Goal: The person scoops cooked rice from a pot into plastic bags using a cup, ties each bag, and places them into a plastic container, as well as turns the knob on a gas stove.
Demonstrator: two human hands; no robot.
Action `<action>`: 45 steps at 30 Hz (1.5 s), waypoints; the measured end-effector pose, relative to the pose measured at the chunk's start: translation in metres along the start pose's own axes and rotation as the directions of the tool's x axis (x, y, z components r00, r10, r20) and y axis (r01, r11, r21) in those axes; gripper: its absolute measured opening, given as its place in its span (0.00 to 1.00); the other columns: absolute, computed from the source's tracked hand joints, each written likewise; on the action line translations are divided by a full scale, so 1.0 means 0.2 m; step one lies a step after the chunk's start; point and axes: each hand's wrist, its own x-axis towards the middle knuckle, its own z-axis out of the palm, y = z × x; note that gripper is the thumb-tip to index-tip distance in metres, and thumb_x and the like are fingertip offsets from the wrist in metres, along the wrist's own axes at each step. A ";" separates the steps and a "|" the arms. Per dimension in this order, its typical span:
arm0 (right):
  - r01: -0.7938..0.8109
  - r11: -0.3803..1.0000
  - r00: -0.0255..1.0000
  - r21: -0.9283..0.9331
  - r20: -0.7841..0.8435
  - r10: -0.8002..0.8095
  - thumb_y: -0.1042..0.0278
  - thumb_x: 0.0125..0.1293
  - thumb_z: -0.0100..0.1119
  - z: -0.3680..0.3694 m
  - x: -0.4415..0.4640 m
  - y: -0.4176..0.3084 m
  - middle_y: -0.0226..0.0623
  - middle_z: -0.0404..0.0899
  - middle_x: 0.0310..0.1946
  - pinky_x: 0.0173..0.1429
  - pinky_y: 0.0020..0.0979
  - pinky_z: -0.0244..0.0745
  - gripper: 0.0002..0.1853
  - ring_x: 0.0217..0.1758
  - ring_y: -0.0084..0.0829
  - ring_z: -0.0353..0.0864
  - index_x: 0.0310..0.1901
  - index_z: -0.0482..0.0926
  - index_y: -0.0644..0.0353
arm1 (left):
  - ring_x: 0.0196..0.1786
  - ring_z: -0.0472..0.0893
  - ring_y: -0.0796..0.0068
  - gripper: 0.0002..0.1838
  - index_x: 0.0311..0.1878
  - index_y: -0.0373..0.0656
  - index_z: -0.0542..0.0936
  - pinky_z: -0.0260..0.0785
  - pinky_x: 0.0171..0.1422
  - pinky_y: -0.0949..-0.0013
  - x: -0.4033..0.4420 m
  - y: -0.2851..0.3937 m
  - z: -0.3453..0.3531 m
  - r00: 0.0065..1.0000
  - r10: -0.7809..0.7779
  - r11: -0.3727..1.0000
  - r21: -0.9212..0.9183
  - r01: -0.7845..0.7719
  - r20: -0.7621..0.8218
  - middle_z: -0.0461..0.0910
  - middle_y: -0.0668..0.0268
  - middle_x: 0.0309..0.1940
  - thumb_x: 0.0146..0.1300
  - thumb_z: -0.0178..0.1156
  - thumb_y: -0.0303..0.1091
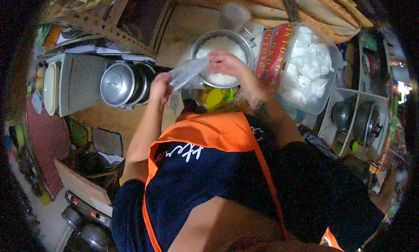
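A clear plastic bag (188, 74) is stretched between my two hands, in front of the pot. My left hand (160, 87) is closed on its left end. At the other end, the fingers of my right hand (227, 63) are pinched together on the plastic, above the pot's rim. Beneath that hand stands a wide metal pot (251, 55) with side handles, holding a loose white substance (224, 44) that looks like rice, though its grains are too small to tell.
Right of the pot lies a red sack (275, 55) with yellow lettering, beside a clear plastic bin (301, 106) of several knotted white-filled bags (310, 60). Lidded metal pots (118, 84) stand at left. Something yellow-green (214, 98) sits below the pot. A shelf (351, 95) with dark pots is far right.
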 end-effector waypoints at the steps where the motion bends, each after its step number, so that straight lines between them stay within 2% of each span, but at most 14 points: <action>1: 0.187 0.754 0.947 -0.630 -0.088 -0.309 0.71 0.53 0.45 -0.08 0.09 -0.02 0.36 0.73 0.26 0.35 0.32 0.69 0.07 0.30 0.32 0.73 0.33 0.73 0.59 | 0.23 0.67 0.81 0.04 0.31 0.42 0.72 0.57 0.22 0.81 0.06 -0.03 -0.07 1.000 -0.023 0.995 -0.100 0.022 -0.013 0.71 0.71 0.23 0.53 0.51 0.30; 2: 0.155 0.145 0.819 -0.977 0.045 -0.572 0.70 0.52 0.45 -0.14 0.15 -0.03 0.36 0.74 0.29 0.39 0.31 0.68 0.08 0.34 0.33 0.73 0.33 0.74 0.58 | 0.23 0.66 0.83 0.05 0.31 0.42 0.73 0.57 0.24 0.81 0.05 0.01 -0.10 0.992 0.068 0.997 0.047 -0.063 -0.105 0.71 0.71 0.23 0.53 0.51 0.32; 3: 0.152 0.153 0.825 -0.976 0.041 -0.564 0.70 0.52 0.45 -0.17 0.15 -0.04 0.36 0.74 0.29 0.39 0.31 0.68 0.08 0.34 0.33 0.73 0.33 0.74 0.58 | 0.24 0.65 0.84 0.06 0.31 0.41 0.73 0.57 0.26 0.81 0.03 0.05 -0.12 0.969 0.169 0.971 0.201 -0.132 -0.181 0.70 0.71 0.22 0.54 0.52 0.33; 5: -0.174 -0.702 0.823 -0.690 0.289 -0.489 0.67 0.50 0.44 -0.23 0.15 -0.06 0.36 0.74 0.33 0.40 0.30 0.67 0.11 0.38 0.36 0.73 0.35 0.76 0.54 | 0.25 0.66 0.83 0.09 0.32 0.39 0.73 0.58 0.29 0.80 0.07 0.06 -0.22 0.951 0.255 0.934 0.299 -0.195 -0.174 0.71 0.71 0.23 0.55 0.52 0.36; 6: -0.135 -0.744 0.923 -0.654 0.189 -0.334 0.66 0.51 0.42 -0.24 0.18 -0.06 0.37 0.74 0.36 0.42 0.32 0.67 0.12 0.39 0.37 0.72 0.34 0.76 0.51 | 0.26 0.68 0.81 0.10 0.33 0.38 0.73 0.61 0.31 0.77 0.07 0.08 -0.23 0.943 0.293 0.876 0.440 -0.199 -0.158 0.72 0.69 0.24 0.54 0.53 0.35; 10: -0.139 -0.756 0.922 -0.639 0.195 -0.334 0.67 0.48 0.45 -0.27 0.15 -0.01 0.37 0.75 0.32 0.38 0.33 0.68 0.11 0.35 0.35 0.73 0.33 0.76 0.54 | 0.28 0.72 0.72 0.12 0.37 0.36 0.72 0.64 0.34 0.71 0.11 0.06 -0.27 0.904 0.427 0.629 0.708 -0.322 0.032 0.73 0.58 0.27 0.52 0.54 0.35; 13: -0.163 -0.713 0.986 -0.682 -0.140 -0.091 0.69 0.43 0.49 -0.28 0.11 -0.04 0.39 0.76 0.26 0.32 0.34 0.69 0.09 0.30 0.36 0.75 0.27 0.76 0.58 | 0.30 0.74 0.65 0.16 0.40 0.37 0.71 0.65 0.36 0.67 0.08 0.06 -0.18 0.909 0.378 0.352 0.880 -0.319 0.179 0.73 0.55 0.28 0.50 0.55 0.36; 20: -0.243 -0.593 0.917 -0.767 -0.381 0.116 0.72 0.40 0.51 -0.27 -0.01 -0.07 0.44 0.76 0.29 0.35 0.36 0.71 0.08 0.31 0.36 0.77 0.25 0.78 0.61 | 0.33 0.75 0.61 0.26 0.47 0.39 0.69 0.66 0.38 0.65 0.20 -0.21 0.04 0.926 0.112 0.465 0.805 -0.370 0.361 0.74 0.53 0.32 0.47 0.58 0.44; 25: -0.112 -0.691 0.993 -0.714 -0.058 -0.101 0.61 0.47 0.51 -0.18 -0.15 -0.06 0.43 0.73 0.34 0.39 0.37 0.69 0.13 0.39 0.40 0.73 0.30 0.76 0.62 | 0.44 0.73 0.61 0.28 0.47 0.41 0.70 0.64 0.48 0.67 0.19 -0.21 0.18 0.952 -0.031 0.515 0.821 -0.246 0.305 0.73 0.54 0.40 0.45 0.60 0.49; 29: -0.255 -0.502 0.951 -0.827 -0.121 -0.284 0.57 0.44 0.54 -0.19 -0.12 0.07 0.41 0.74 0.31 0.36 0.38 0.69 0.13 0.36 0.38 0.72 0.31 0.77 0.52 | 0.38 0.74 0.62 0.25 0.44 0.39 0.71 0.65 0.42 0.66 0.18 -0.24 0.22 0.942 -0.006 0.589 0.763 -0.268 0.336 0.75 0.55 0.34 0.44 0.61 0.43; 37: 0.107 -0.666 0.965 -0.738 0.239 -0.110 0.59 0.50 0.49 -0.32 -0.09 0.21 0.40 0.71 0.21 0.35 0.36 0.67 0.12 0.28 0.37 0.71 0.25 0.75 0.59 | 0.34 0.75 0.61 0.23 0.42 0.38 0.72 0.66 0.39 0.66 0.11 -0.25 0.21 0.971 0.133 0.615 0.752 -0.238 0.199 0.75 0.54 0.30 0.43 0.62 0.40; 40: 0.165 -0.285 0.843 -0.944 0.285 -0.455 0.60 0.49 0.49 -0.34 -0.01 0.11 0.39 0.72 0.20 0.32 0.37 0.66 0.11 0.26 0.36 0.71 0.22 0.75 0.59 | 0.35 0.75 0.61 0.24 0.43 0.38 0.72 0.66 0.40 0.66 0.12 -0.30 0.19 0.963 0.173 0.646 0.715 -0.268 0.204 0.75 0.53 0.31 0.43 0.63 0.40; 42: -0.148 -0.700 0.865 -0.698 0.252 -0.434 0.63 0.49 0.48 -0.41 0.14 -0.02 0.38 0.73 0.21 0.31 0.39 0.66 0.10 0.25 0.36 0.72 0.21 0.75 0.58 | 0.35 0.75 0.60 0.25 0.43 0.38 0.72 0.66 0.40 0.65 0.06 -0.23 0.21 0.966 0.161 0.558 0.789 -0.258 0.202 0.75 0.54 0.32 0.42 0.63 0.42; 45: -0.307 -0.758 0.788 -0.575 0.293 -0.541 0.61 0.48 0.47 -0.63 0.31 -0.05 0.37 0.74 0.17 0.24 0.39 0.68 0.11 0.19 0.35 0.73 0.20 0.76 0.57 | 0.36 0.75 0.60 0.26 0.42 0.38 0.72 0.66 0.41 0.65 0.09 -0.25 0.21 0.970 0.141 0.595 0.766 -0.245 0.200 0.75 0.54 0.32 0.41 0.64 0.43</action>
